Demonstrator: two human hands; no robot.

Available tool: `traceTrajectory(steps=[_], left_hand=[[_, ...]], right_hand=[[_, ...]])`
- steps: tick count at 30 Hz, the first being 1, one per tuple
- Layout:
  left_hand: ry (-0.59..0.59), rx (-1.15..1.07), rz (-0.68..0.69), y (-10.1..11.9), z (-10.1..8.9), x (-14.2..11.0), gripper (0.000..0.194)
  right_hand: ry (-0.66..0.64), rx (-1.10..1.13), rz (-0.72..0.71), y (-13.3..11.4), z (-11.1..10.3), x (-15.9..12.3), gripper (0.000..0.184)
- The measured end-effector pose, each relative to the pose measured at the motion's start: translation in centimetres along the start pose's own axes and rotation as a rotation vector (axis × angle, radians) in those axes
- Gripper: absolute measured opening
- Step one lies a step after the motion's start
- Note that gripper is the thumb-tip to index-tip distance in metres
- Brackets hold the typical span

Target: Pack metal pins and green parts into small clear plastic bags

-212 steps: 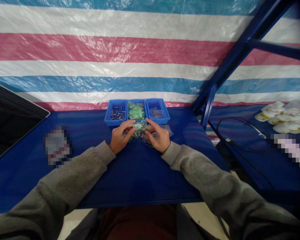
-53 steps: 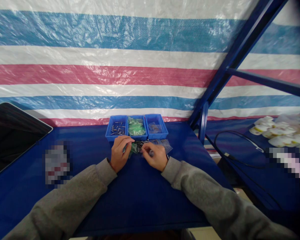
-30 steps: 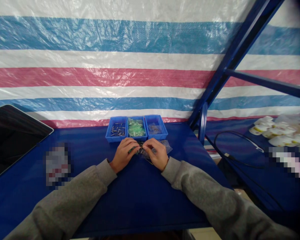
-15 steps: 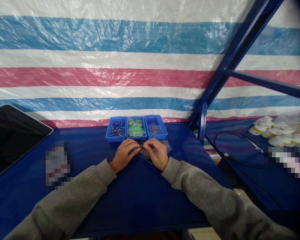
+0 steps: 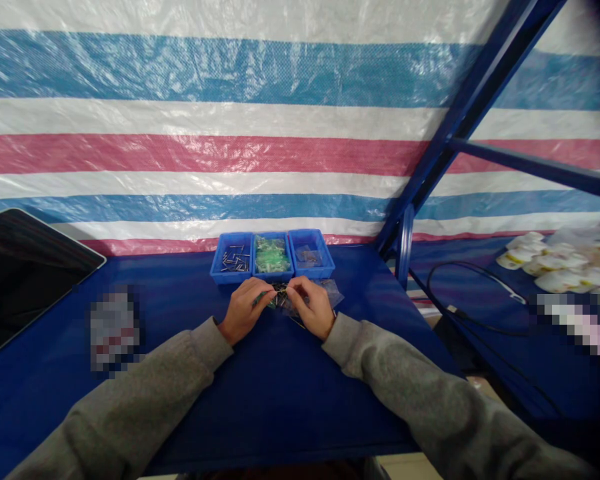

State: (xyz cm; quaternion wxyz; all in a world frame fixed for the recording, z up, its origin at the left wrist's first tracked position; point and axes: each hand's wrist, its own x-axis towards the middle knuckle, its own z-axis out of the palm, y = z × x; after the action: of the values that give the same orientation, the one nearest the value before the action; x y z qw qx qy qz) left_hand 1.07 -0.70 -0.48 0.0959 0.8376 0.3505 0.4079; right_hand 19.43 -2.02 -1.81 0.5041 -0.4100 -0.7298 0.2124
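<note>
My left hand [image 5: 243, 309] and my right hand [image 5: 311, 308] meet over the blue table [image 5: 280, 373], fingers pinched on a small clear bag [image 5: 279, 298] holding green pieces and small dark metal parts. Behind them stand three blue bins: the left bin [image 5: 231, 259] with small metal pins, the middle bin [image 5: 273, 254] with green bagged parts, the right bin [image 5: 311, 254] with clear bags. More clear bags [image 5: 333, 291] lie by my right hand.
A dark tablet-like screen [image 5: 20, 267] leans at the far left. A blue rack post [image 5: 405, 257] stands to the right, with a black cable [image 5: 460, 293] and white round items [image 5: 555, 263] beyond it. A striped tarp [image 5: 230, 133] hangs behind.
My hands have drawn together on the small bag since about two seconds ago; over the last second they have scarcely moved.
</note>
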Motion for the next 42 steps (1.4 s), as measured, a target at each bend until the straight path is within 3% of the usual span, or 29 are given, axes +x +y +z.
traceTrajectory(steps=[10,42], left_hand=[[-0.002,0.023,-0.011,-0.04,0.10,-0.20,0.016],[-0.064,0.039,-0.055,0.61,-0.22,-0.22,0.016]], right_hand=[[-0.037,-0.070,-0.080,-0.14,-0.09,0.33,0.032],[-0.079,-0.112,-0.101,0.06,-0.01,0.26,0.032]])
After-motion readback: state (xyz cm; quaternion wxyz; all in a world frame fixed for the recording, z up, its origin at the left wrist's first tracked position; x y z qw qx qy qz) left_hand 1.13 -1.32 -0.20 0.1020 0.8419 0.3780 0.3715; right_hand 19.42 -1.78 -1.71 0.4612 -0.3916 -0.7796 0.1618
